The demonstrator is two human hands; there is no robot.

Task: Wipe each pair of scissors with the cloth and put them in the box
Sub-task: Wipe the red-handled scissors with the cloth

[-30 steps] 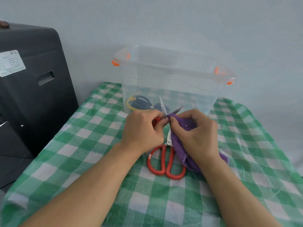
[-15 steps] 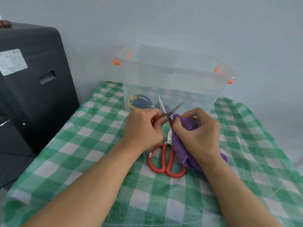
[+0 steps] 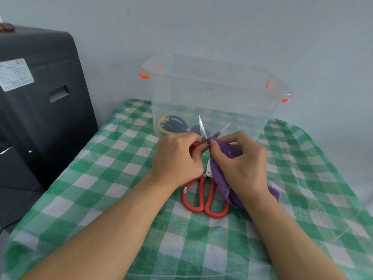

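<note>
A: Left hand [image 3: 177, 160] grips the small scissors [image 3: 203, 132], blades spread, before the box [image 3: 214, 93]; right hand [image 3: 240, 160] pinches the cloth [image 3: 222, 152].

B: Wipe outward along each blade, fingers [image 3: 214, 147] behind the edge.

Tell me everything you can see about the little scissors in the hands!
The small scissors have thin, shiny metal blades, spread open in a V, tips pointing up toward the clear box. A bit of red handle peeks from the left hand, which pinches them near the pivot. The right hand presses the purple cloth against one blade's base. They are held above the table, not lying on it.
</note>
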